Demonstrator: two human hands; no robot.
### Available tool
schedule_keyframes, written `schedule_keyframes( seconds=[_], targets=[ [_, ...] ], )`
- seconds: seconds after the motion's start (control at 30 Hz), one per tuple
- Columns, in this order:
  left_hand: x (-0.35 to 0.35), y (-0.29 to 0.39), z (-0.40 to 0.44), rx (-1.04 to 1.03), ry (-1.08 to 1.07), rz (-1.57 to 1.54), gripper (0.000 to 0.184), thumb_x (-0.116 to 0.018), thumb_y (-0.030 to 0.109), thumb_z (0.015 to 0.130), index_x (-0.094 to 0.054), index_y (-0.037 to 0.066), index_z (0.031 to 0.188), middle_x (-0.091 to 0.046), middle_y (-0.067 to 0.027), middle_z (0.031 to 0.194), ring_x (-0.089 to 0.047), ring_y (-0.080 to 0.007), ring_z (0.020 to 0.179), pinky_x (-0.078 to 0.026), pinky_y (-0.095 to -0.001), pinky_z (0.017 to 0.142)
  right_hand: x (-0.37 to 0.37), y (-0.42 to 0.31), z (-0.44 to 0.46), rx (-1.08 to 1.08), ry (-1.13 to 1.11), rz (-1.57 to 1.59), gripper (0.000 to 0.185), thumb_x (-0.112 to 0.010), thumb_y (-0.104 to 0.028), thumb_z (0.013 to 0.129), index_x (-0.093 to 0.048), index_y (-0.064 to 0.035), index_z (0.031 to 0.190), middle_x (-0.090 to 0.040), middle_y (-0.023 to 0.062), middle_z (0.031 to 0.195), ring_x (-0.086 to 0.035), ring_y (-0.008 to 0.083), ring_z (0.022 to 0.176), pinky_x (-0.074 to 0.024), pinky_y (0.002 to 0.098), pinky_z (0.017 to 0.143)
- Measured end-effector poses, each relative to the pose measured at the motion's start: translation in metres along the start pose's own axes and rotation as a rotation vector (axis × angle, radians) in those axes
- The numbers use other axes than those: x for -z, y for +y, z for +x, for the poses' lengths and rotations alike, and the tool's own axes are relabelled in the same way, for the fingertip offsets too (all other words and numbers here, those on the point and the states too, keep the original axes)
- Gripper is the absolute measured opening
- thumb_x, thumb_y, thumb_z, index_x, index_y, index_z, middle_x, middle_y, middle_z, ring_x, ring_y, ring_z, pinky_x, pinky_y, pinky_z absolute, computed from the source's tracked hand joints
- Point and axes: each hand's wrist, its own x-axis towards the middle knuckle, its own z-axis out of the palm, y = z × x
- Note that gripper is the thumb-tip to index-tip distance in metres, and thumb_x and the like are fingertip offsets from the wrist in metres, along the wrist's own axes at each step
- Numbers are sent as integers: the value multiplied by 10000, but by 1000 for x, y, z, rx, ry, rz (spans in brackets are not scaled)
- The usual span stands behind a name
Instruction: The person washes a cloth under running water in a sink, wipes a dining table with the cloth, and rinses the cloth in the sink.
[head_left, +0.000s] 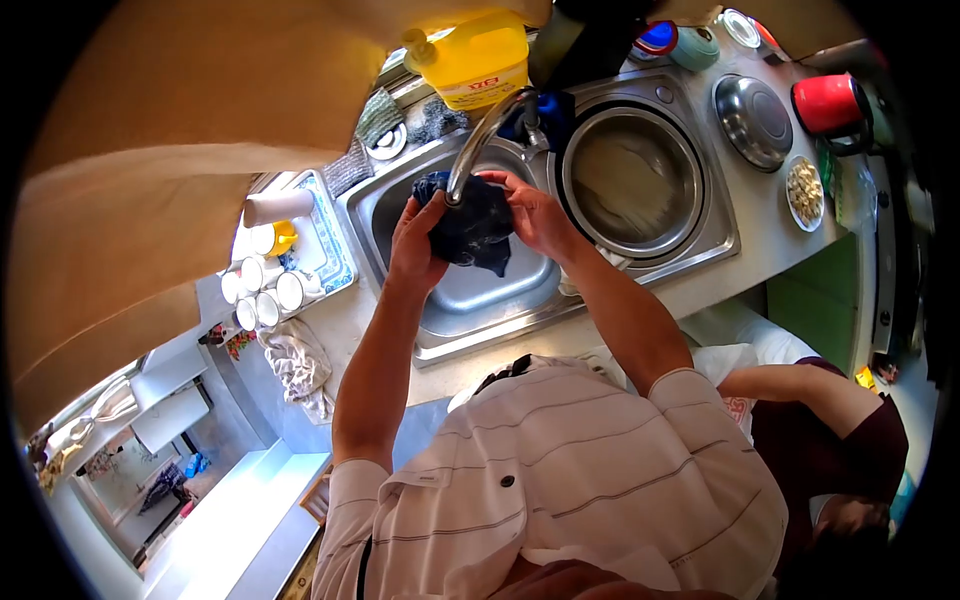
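A dark blue wet cloth (pixel 472 228) hangs bunched between my two hands, right under the curved faucet (pixel 482 135). My left hand (pixel 420 240) grips its left side, the thumb lying across the fabric. On the right side, the fingers of my right hand (pixel 538 214) pinch the cloth's upper edge. Both hands are above the left basin of the metal sink (pixel 500 290). Whether water runs from the spout cannot be made out clearly.
In the right basin sits a large metal bowl (pixel 690 185) of cloudy water. A yellow jug (pixel 475 62) stands behind the faucet. Left is a tray (pixel 345 255) with several cups; right are a red kettle (pixel 828 105) and a plate of food (pixel 804 194). Another person (pixel 825 420) is close at right.
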Motion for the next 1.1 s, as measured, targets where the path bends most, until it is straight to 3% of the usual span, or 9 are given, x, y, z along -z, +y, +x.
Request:
schedule_keyframes(
  seconds=[0.17,0.27,0.3,0.43,0.6,0.7,0.8,0.93,1.1],
  targets=[
    [5,-7,-1,22,-26,-113,298,-571,239,1021,-548,72,1266,-673,-126,1164,-677,-258,1032,-563,-447,911,13,18,2,-140,164,-284,526,-532,-255,912,-487,-35,1388,-618,98,1261,-589,177,1170,-457,302,1010],
    [7,-13,-4,32,-79,-161,369,-541,293,1031,-532,46,1305,-659,-152,1217,-666,-303,1081,-526,-487,978,4,31,5,-39,63,-284,518,-561,-334,945,-513,-62,1383,-639,59,1229,-616,139,1094,-475,283,968],
    [7,-14,-6,10,-94,-177,412,-528,314,1034,-533,24,1326,-652,-169,1251,-660,-332,1111,-497,-502,1029,-6,19,0,-241,118,-353,522,-550,-352,959,-501,-85,1405,-644,60,1235,-631,131,1085,-499,287,952],
    [3,-16,-12,-33,-70,-215,420,-517,293,1040,-489,29,1365,-628,-175,1293,-645,-335,1149,-493,-506,1043,16,58,16,-294,71,-58,511,-535,-364,986,-467,-124,1432,-632,73,1273,-655,161,1100,-563,305,903],
    [17,-19,-16,-128,108,-260,421,-543,250,1031,-459,42,1387,-622,-166,1297,-616,-337,1201,-475,-512,1077,10,55,21,-267,106,110,437,-524,-276,1011,-443,-152,1421,-613,82,1286,-648,181,1106,-557,331,930],
    [40,-21,-14,-175,94,-272,407,-567,190,1020,-449,89,1397,-605,-132,1300,-613,-302,1202,-485,-484,1063,-3,37,23,-160,279,-164,367,-543,-123,985,-473,-130,1345,-616,66,1182,-636,193,1039,-555,344,892],
    [39,-24,-21,-169,392,-142,416,-592,150,999,-460,92,1389,-604,-119,1274,-619,-281,1182,-488,-457,1061,7,32,36,-95,179,-244,317,-579,-120,964,-539,-123,1279,-632,56,1096,-638,165,994,-545,324,877],
    [84,-53,3,-12,445,-237,374,-556,246,1012,-523,39,1322,-633,-139,1267,-641,-304,1152,-478,-496,1059,-9,29,45,-159,106,-407,221,-651,-175,938,-618,-89,1139,-638,8,1012,-608,108,893,-500,251,809],
    [64,-52,17,75,191,-315,381,-408,305,1066,-623,20,1202,-707,-110,1109,-692,-257,1009,-537,-404,953,-46,23,37,-374,69,-312,168,-676,-269,934,-605,-136,1007,-601,-38,883,-605,75,793,-493,234,714]
  ],
)
